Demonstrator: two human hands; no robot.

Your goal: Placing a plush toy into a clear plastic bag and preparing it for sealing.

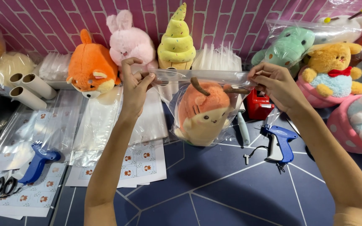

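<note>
A clear plastic bag (202, 111) hangs above the dark blue table (214, 184), stretched by its top edge between both hands. The left hand (135, 86) pinches the bag's 9 o'clock corner, thumb and fingers closed tight on the plastic; the right hand (275, 83) pinches the 3 o'clock corner the same way. An orange plush toy (202, 113) sits inside the bag, at about 6 o'clock below the edge between the fingertips. A blue tagging gun (278, 142) lies at 5 o'clock of the right hand.

your clear bag (197, 77): thin glossy plastic film | peach plush (202, 113) inside: soft matt fleece | your tagging gun (278, 142): smooth blue plastic | sticker sheets (141, 163): matt paper | floor mat (214, 188): smooth dark-blue surface
</note>
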